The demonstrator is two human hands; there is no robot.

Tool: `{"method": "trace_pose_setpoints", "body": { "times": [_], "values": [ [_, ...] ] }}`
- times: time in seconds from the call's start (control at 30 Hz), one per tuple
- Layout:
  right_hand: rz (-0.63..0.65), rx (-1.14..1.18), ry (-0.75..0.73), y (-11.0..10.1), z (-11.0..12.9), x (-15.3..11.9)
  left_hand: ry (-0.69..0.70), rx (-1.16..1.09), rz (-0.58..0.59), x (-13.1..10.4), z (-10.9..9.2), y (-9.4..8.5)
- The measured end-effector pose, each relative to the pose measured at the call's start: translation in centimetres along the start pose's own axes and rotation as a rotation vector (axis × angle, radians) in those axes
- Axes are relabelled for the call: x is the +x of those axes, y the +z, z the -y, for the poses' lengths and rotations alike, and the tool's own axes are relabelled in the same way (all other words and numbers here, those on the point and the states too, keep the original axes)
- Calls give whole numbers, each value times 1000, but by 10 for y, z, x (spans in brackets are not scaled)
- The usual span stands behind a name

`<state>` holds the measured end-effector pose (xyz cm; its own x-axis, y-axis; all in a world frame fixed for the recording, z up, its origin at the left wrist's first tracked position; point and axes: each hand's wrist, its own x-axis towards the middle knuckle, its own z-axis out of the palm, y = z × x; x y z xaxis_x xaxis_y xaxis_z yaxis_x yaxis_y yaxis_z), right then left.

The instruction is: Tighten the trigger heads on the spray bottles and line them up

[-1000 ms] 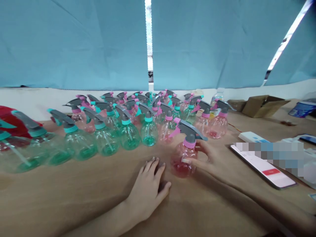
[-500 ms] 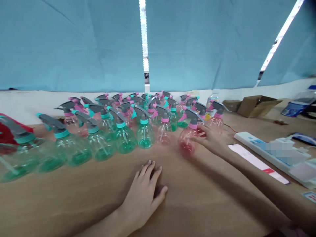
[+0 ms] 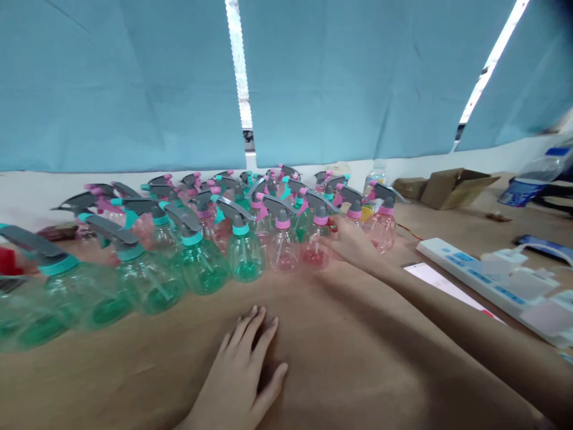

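Observation:
My right hand [image 3: 351,242] has its fingers around the right side of a clear pink spray bottle [image 3: 316,254], which stands upright at the right end of the front row. Directly left of it is another pink spray bottle [image 3: 283,251]. Further left, the row continues with green spray bottles [image 3: 246,257] that have grey trigger heads and teal collars. My left hand [image 3: 242,364] lies palm down on the brown table, fingers stretched out, holding nothing. One more pink bottle [image 3: 382,230] stands just behind my right hand.
Several pink and green spray bottles crowd behind the front row. On the right lie a white power strip [image 3: 483,280], a phone [image 3: 452,286], an open cardboard box [image 3: 456,190] and a water bottle [image 3: 532,179]. A blue curtain [image 3: 308,83] hangs behind.
My right hand has brought the pink spray bottle left, closer to the neighbouring pink bottle in the front row. My left hand still rests on the table. The whole view has shifted slightly.

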<state>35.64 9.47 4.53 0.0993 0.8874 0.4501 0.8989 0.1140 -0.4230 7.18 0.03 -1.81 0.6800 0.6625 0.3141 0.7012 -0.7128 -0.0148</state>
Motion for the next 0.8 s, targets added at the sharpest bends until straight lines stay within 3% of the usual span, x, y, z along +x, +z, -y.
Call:
{"method": "trace_pose_setpoints", "body": {
  "times": [0.2,0.37,0.5,0.63,0.8],
  "values": [
    [-5,-3,7,1,6,2,18,30,-45,-2,3,4],
    [-1,56,14,-7,2,-13,20,32,-57,-3,4,6],
    [-12,100,41,-27,-14,-28,29,50,-66,-4,5,7],
    [-129,84,162,-47,-42,-30,34,13,-82,-4,7,6],
    [-128,-3,199,-48,-63,-15,86,-17,-91,1,4,2]
  ]
}}
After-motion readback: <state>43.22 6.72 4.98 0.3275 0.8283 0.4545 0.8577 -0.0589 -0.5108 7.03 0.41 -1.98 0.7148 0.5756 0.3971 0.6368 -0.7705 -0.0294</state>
